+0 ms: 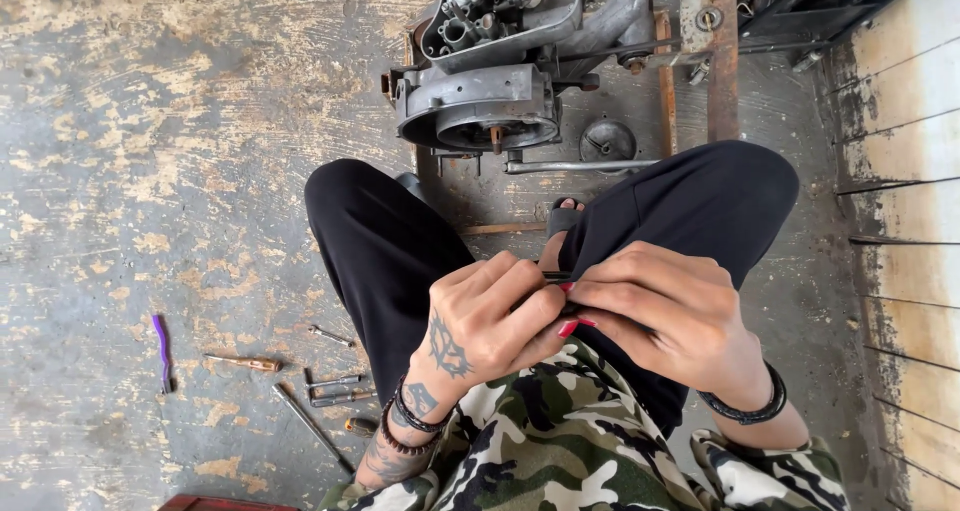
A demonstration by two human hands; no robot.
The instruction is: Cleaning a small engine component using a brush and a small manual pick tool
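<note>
red-tipped thin tool (566, 289) pinched between left hand (490, 316), right hand (660, 311).

Small thin dark rod-like part (556, 276) pinched between my hands over my lap, lying roughly level, mostly hidden by fingers, can't tell what exactly.

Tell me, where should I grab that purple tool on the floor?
Take the purple tool by its long straight middle, coming from straight above, fingers closing across its width. It lies flat on the bare floor, nearly upright in the head view, with nothing touching it. The top end bends a little, so the middle gives the steadiest grip. Its exact kind is too small to tell.
</note>
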